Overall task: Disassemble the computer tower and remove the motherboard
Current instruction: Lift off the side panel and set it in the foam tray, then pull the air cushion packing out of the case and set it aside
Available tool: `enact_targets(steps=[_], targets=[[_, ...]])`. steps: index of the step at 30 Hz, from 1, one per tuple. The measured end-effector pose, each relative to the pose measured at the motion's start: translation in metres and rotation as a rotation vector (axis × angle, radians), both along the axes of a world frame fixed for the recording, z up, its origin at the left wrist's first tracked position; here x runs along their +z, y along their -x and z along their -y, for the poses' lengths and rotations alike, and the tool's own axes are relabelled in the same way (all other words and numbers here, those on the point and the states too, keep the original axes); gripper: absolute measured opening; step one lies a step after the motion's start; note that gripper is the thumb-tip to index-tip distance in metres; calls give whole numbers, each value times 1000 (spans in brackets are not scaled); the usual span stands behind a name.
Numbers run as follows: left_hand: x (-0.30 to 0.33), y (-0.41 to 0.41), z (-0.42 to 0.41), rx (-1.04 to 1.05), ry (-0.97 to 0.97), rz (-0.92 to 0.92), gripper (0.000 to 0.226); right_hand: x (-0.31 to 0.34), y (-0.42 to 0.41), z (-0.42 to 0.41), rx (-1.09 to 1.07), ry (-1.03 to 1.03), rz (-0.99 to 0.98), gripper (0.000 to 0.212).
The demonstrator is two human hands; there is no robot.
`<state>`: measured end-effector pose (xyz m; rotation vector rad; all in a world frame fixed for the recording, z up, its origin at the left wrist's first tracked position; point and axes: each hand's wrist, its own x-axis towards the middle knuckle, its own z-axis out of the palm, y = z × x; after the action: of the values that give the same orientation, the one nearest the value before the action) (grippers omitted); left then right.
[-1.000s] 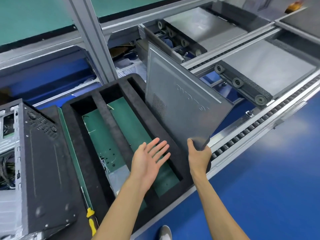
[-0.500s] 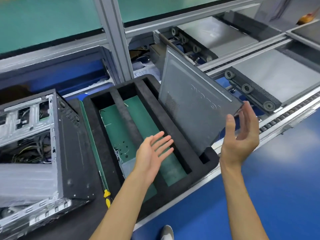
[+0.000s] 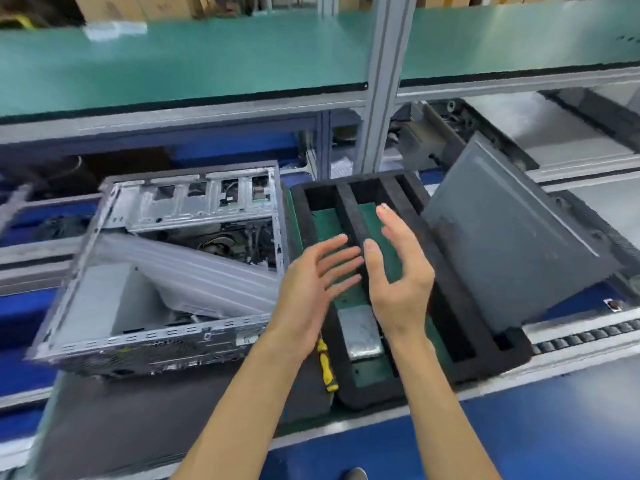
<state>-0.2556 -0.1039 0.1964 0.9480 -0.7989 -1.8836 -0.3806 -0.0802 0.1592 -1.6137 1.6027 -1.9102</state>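
- Change noted: a second ago your right hand [image 3: 398,289] gripped the lower corner of the grey side panel [image 3: 512,251]; it has since let go. The panel now stands tilted, its lower edge in the right-hand slot of the black foam tray [image 3: 485,358], leaning away to the right.
- Both hands have come together over the tray's middle. Your left hand [image 3: 311,289] is spread wide and holds nothing; your right hand is loosely cupped, fingers relaxed, also holding nothing. Neither touches the tray.
- Meaning for the task, in my judgement: the cover is off and parked, so the panel step is finished and the interior work comes next.
- The computer tower [image 3: 166,271] lies on its side on the bench [image 3: 138,417], just left of the tray, open face up. Cables and a drive cage show inside; the motherboard itself cannot be picked out through the blur.
- A yellow-handled screwdriver [image 3: 325,365] lies between tower and tray.
- Writing: none legible on the panel or tower in the present view.
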Motion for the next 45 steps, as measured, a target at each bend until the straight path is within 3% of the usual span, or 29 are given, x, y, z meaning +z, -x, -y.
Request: enact_targets(steps=[6,11,15,21,24,30,34,45], targets=[[12,-99,7,244,156,252,27,6,-111,29,229,-94,25,35],[-10,-183,14,435,364,652,29,-9,-168,58,345,-474,-224,36],[-37,-225,19,415,472,968,32,-21,-190,81,383,-715,-520,58],[-63,-237,31,346,607,1160,29,-31,-206,116,321,-961,-891,109],[-70,-236,38,320,647,1208,28,-30,-211,133,359,-1026,-941,111],[-76,-230,41,415,700,1351,20,-37,-209,137,275,-811,-913,79],[-77,-224,40,532,732,1438,18,-39,-210,133,225,-700,-877,73],[-75,-219,41,679,689,1426,35,-35,-213,111,124,-492,-832,62]])
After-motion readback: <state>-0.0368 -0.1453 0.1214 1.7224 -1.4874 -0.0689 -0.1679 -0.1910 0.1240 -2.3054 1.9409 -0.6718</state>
